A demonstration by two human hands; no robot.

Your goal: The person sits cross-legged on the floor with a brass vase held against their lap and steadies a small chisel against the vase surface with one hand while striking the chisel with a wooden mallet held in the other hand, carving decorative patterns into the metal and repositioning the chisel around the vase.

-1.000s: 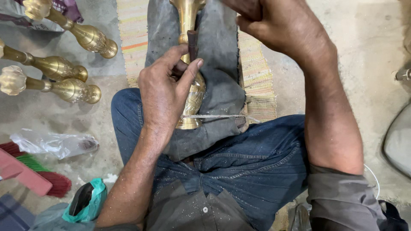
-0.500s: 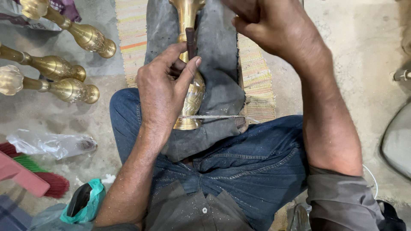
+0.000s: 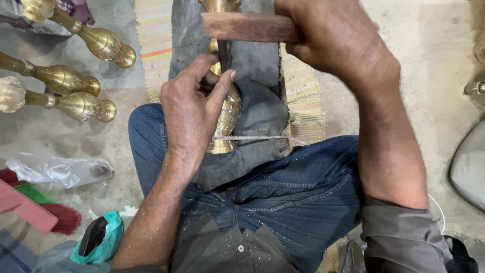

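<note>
A brass vase-shaped piece (image 3: 227, 114) lies on a grey cloth (image 3: 260, 108) over my lap, pointing away from me. My left hand (image 3: 192, 108) rests on it and pinches a thin dark chisel (image 3: 224, 54) upright against the brass. My right hand (image 3: 336, 38) grips a brown wooden block (image 3: 247, 27) held level just above the chisel's top. A thin cord (image 3: 257, 137) crosses the cloth near the brass piece's base.
Three finished brass pieces (image 3: 76, 103) lie on the concrete floor at the left. A striped mat (image 3: 303, 96) lies under the cloth. A clear plastic bag (image 3: 58, 169), a green bag (image 3: 101, 237) and a red broom (image 3: 50, 212) sit at lower left.
My right hand has come down and the wooden block is now in view, level over the chisel. My left hand stays put on the brass piece.
</note>
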